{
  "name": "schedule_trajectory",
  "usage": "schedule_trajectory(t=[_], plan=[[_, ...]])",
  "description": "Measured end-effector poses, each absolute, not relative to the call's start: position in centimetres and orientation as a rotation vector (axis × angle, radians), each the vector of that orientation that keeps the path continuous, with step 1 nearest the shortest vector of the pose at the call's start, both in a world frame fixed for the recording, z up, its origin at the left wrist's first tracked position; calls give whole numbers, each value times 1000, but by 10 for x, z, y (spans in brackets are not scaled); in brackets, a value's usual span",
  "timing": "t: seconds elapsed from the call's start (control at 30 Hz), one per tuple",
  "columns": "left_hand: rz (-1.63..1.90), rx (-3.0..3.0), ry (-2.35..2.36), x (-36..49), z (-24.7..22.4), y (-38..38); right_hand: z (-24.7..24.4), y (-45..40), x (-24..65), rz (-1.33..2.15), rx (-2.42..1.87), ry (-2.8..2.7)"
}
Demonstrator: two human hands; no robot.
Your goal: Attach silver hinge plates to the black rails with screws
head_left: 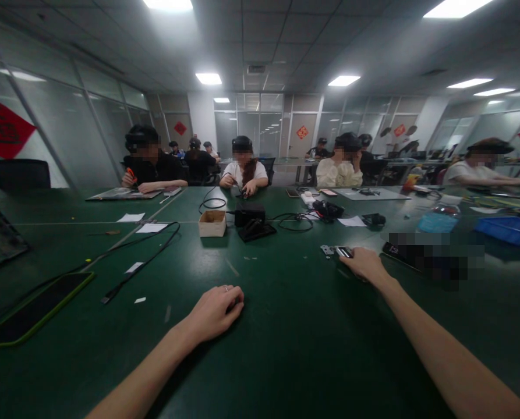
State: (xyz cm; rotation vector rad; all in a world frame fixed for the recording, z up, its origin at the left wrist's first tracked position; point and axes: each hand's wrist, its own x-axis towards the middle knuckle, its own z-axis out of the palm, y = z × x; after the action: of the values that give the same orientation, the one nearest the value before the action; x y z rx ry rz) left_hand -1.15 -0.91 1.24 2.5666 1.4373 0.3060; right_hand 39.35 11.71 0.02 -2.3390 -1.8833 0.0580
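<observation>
My left hand (218,311) rests on the green table (286,361) near the middle, its fingers curled in; whatever they might hold is hidden. A ring shows on one finger. Farther right, my right hand (364,265) has its fingers closed on a small silver device (344,252) with a dark face, low over the tabletop. Just left of that device lies a small grey metal part (327,250). To the right of my right hand is a dark phone-like object (402,256), partly blurred out.
Ahead stand a small open box (212,224) and a black box (249,214) with cables. Cables and a green-edged black mat (36,308) lie left. A blue tray (508,230) and blue-filled container (438,220) are right. Several people sit across the table.
</observation>
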Motion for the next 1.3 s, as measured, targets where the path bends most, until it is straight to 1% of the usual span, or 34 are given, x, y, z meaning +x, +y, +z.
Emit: schedule_trajectory(t=[0.37,1.3], plan=[[336,2577,1407,-13,10,-8,6,116,390,-4,-2308,-1781],[315,2572,1419,-12,14,-11,0,116,392,6,-2340,-1729]])
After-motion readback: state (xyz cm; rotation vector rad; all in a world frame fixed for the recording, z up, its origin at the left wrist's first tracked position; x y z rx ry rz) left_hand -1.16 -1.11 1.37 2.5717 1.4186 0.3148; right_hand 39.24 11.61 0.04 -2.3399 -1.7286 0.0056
